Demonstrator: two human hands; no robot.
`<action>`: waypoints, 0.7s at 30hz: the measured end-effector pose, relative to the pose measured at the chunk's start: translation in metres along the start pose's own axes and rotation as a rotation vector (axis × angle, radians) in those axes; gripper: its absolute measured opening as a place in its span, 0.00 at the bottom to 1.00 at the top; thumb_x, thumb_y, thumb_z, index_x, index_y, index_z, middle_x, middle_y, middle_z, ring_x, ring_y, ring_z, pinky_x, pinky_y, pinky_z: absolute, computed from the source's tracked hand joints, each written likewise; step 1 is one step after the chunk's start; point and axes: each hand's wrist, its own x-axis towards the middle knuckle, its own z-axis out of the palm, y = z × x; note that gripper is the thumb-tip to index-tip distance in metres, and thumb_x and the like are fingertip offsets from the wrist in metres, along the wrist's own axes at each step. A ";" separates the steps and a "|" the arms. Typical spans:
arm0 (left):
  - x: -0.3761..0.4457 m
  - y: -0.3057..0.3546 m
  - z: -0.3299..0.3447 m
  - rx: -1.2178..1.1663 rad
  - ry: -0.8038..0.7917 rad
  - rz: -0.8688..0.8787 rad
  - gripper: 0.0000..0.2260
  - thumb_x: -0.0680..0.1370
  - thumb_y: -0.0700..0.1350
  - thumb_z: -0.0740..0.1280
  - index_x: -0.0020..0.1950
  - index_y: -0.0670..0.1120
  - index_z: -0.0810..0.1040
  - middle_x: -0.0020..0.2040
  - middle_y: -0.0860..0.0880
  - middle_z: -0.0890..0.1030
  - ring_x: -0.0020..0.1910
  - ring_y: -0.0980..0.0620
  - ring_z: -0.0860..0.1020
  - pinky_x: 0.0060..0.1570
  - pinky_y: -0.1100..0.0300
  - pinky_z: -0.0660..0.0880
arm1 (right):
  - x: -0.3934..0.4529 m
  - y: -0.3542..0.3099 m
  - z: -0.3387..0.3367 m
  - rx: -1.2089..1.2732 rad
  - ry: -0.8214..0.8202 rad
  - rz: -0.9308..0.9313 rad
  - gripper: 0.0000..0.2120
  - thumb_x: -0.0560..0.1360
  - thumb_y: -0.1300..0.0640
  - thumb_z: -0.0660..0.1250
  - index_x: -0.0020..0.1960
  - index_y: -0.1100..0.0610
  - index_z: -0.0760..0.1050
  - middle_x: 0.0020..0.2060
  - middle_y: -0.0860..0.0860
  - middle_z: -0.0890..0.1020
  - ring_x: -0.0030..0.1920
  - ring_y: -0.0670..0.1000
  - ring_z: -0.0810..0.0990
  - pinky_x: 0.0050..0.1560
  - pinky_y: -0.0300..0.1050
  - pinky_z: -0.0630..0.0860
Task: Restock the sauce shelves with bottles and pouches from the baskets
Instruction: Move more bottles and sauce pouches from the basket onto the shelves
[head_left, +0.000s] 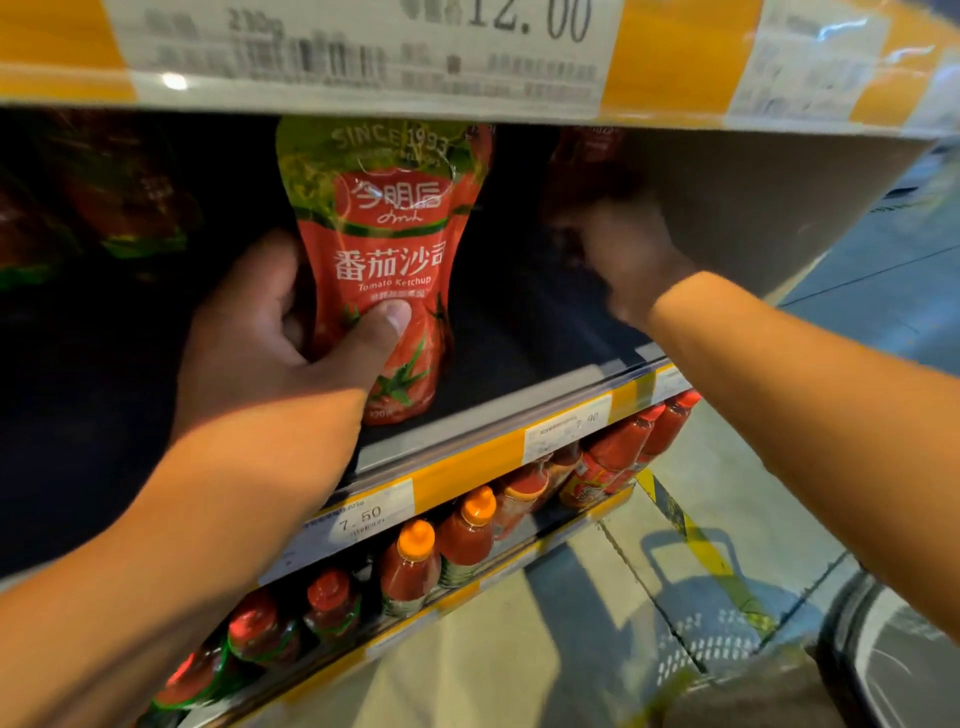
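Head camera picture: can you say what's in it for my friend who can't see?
The left hand grips a red tomato ketchup pouch upright on a dark shelf. The right hand reaches deeper in beside it, blurred. Below, red sauce bottles fill lower shelves.

The pouch (382, 270) in my left hand (260, 332) reads "SINCE 1993", "番茄沙司" and "Tomato Ketchup". The price tag (363, 47) above my hands shows "12.00"; tags below them read "7.50" (363, 514) and "7.90" (569, 426).
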 end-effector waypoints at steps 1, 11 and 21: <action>-0.002 0.004 0.003 -0.017 0.006 -0.027 0.13 0.77 0.49 0.77 0.60 0.54 0.80 0.54 0.60 0.86 0.53 0.62 0.84 0.51 0.65 0.81 | -0.022 -0.005 -0.004 0.030 -0.146 0.005 0.11 0.71 0.62 0.71 0.51 0.52 0.82 0.44 0.51 0.87 0.31 0.49 0.79 0.32 0.44 0.75; -0.014 0.019 -0.031 0.667 -0.256 -0.180 0.22 0.73 0.61 0.73 0.64 0.61 0.73 0.64 0.49 0.81 0.61 0.40 0.79 0.61 0.44 0.77 | -0.114 -0.042 0.026 0.181 -0.586 0.119 0.13 0.76 0.60 0.77 0.59 0.57 0.80 0.46 0.56 0.86 0.29 0.49 0.78 0.29 0.42 0.71; -0.043 0.018 -0.064 1.140 -0.530 -0.033 0.44 0.70 0.80 0.43 0.78 0.59 0.67 0.78 0.52 0.67 0.71 0.44 0.74 0.66 0.46 0.75 | -0.108 -0.035 -0.003 0.272 -0.336 0.189 0.06 0.77 0.62 0.75 0.53 0.58 0.82 0.42 0.55 0.87 0.34 0.50 0.84 0.35 0.41 0.79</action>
